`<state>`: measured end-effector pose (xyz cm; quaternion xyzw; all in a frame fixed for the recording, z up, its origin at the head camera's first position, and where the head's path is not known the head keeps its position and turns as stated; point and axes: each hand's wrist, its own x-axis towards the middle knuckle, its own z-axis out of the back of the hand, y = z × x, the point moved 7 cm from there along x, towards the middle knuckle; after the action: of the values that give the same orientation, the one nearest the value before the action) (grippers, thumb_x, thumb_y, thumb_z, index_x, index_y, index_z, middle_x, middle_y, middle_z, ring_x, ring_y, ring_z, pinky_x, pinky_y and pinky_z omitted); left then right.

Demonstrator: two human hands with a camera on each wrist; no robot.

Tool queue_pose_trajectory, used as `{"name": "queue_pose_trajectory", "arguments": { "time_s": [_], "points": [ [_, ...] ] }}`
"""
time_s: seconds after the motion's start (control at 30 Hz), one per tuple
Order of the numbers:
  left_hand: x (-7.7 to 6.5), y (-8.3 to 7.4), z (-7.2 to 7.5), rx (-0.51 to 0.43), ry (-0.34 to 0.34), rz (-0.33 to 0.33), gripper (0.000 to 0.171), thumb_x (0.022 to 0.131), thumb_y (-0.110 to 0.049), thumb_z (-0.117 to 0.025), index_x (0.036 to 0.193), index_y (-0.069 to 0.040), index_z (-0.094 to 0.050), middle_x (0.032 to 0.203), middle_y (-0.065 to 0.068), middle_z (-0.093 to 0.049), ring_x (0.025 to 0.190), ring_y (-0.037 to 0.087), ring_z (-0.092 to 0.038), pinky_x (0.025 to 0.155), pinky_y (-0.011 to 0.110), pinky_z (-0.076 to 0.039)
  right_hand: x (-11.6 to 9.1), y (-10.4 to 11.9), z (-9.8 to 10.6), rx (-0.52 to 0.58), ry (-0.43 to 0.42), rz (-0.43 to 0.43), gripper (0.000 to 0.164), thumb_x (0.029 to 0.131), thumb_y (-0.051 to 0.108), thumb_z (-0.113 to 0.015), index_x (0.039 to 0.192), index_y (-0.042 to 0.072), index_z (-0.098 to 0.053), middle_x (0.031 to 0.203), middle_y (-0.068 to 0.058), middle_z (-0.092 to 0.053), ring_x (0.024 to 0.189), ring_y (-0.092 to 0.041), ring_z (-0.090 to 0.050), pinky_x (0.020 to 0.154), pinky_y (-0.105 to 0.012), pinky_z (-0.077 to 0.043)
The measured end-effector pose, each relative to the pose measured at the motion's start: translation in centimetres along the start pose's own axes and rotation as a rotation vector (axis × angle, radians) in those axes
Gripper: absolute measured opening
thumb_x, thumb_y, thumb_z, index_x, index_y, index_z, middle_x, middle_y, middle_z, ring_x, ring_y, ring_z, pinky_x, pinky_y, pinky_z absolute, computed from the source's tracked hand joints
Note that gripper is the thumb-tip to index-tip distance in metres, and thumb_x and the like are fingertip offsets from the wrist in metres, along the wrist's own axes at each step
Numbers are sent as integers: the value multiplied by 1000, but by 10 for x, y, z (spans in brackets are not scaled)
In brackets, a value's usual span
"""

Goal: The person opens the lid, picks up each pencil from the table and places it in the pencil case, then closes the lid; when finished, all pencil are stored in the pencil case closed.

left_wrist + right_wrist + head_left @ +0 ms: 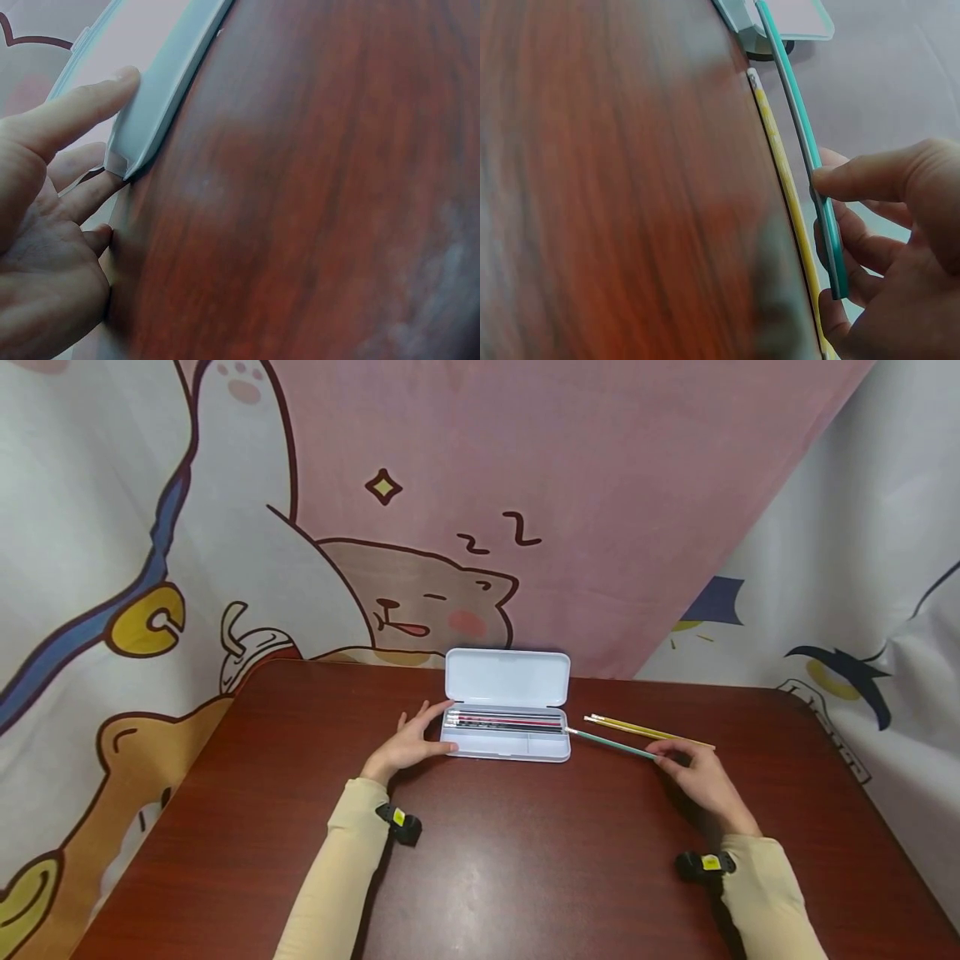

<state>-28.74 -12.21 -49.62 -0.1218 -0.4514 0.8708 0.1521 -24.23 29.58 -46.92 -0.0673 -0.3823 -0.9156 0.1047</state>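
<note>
Our right hand (pixel 701 781) pinches the green pencil (pixel 611 743) between thumb and fingers near its plain end. Our left hand (pixel 403 745) holds the left end of the pencil box (pixel 480 743), thumb over the near rim.

The green pencil slants across the gap to the box, its white-tipped end at the box's right edge; we cannot tell whether they touch. We judge it light and stiff, with smooth paint that could roll or slip; a pinch nearer its middle would balance it better. The box looks like thin, light plastic, prone to sliding, so its end walls suit a steadying grip.

Just beyond the green pencil, what look like 2 yellow pencils (pixel 637 728) lie on the table (pixel 465 860).

Only the head view shows the pencils inside (pixel 506 720) the box. The left wrist view adds fingers behind the box's corner; the right wrist view shows the green pencil's flat, unsharpened end.
</note>
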Motion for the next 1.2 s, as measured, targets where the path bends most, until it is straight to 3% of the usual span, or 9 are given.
{"name": "queue_pose_trajectory", "arguments": {
  "time_s": [0.43,0.73,1.03,1.2],
  "points": [
    [-1,0,-1,1,2,1,78,84,-26,-74,150,-12,-34,154,13,-31,146,31,-3,110,53,13,10,15,-16,25,-51,31,14,89,-4,-63,100,0,-70,97,-14,-68,85,-13,-55,73,-20,-40],
    [1,2,-1,9,-8,1,78,84,-25,-74,150,-11,-34,154,13,-31,146,32,-4,110,53,12,24,26,-31,82,-68,-8,14,90,-5,-62,102,-3,-69,96,-16,-66,83,-22,-55,70,-19,-40],
    [-1,-1,-1,13,-2,5,79,84,-25,-74,150,-11,-34,154,13,-32,146,31,-4,111,53,12,37,40,-54,128,-83,2,16,89,-6,-62,103,-3,-69,99,-18,-65,90,-27,-57,79,-37,-44],
    [-2,-2,1,16,-8,-3,79,84,-24,-74,150,-10,-34,153,14,-32,146,33,-5,110,54,11,46,51,-69,152,-66,-4,16,90,-5,-61,103,-3,-69,101,-17,-64,93,-28,-58,82,-39,-45]
  ]
}}
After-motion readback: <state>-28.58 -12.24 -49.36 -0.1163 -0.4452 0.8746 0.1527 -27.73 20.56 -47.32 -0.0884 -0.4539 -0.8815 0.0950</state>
